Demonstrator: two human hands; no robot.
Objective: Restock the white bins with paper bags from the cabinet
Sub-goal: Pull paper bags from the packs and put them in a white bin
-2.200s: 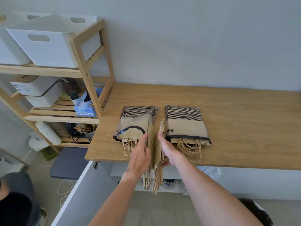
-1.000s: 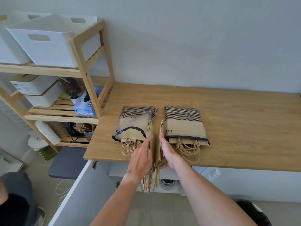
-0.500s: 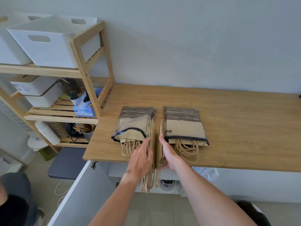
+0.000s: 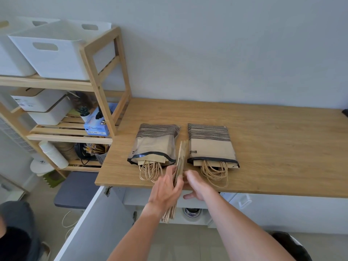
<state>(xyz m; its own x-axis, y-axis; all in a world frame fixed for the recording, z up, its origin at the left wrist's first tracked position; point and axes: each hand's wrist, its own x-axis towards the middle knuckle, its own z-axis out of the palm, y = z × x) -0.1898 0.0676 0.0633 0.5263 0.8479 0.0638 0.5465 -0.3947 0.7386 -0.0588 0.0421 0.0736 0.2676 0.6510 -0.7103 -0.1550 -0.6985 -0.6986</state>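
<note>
Between our hands: loose bag stack (image 4: 180,161) on edge, long axis fwd; L hand (image 4: 165,187) grips it, R hand (image 4: 196,184) open alongside.

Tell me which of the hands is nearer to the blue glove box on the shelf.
Left. The left hand grips the upright bundle of paper bags at the counter's front edge, on the side toward the blue glove box. The right hand lies beyond the bundle, farther from it.

A wooden counter (image 4: 263,132) carries two plastic-wrapped packs of paper bags lying flat side by side, the left pack (image 4: 155,146) and right pack (image 4: 211,146), twine handles toward the front edge.
</note>
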